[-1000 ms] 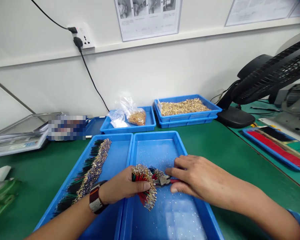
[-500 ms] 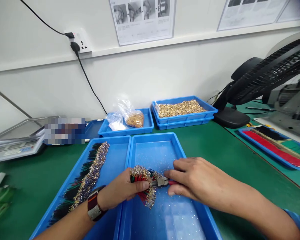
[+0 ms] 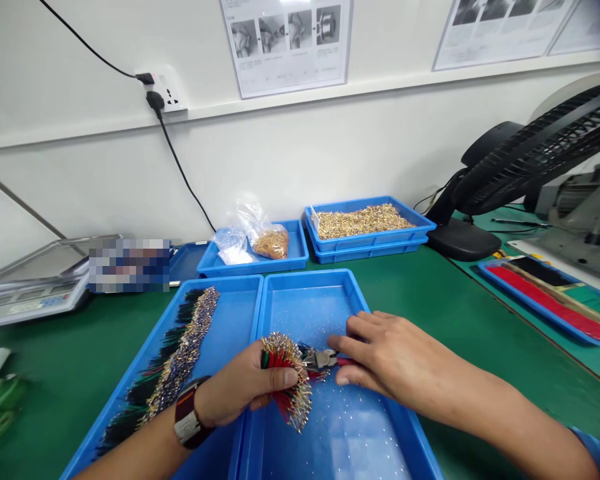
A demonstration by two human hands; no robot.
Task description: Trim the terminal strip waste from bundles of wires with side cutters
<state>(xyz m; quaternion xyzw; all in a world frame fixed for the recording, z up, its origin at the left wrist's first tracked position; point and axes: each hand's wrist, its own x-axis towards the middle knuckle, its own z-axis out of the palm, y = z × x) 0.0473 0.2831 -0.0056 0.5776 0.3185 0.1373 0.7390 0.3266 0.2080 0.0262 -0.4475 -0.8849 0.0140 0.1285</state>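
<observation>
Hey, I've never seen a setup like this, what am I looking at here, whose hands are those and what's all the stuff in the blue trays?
The picture comes from a camera worn on a person's head, looking down at their own hands over a green bench. The left hand, with a wristwatch, grips a bundle of wires tipped with small metal terminals. The right hand holds small red-handled pliers against that bundle, above a blue tray. The tray beside it holds a row of similar wires. Further back, a tray of loose gold terminals, a scale and a black fan.
</observation>
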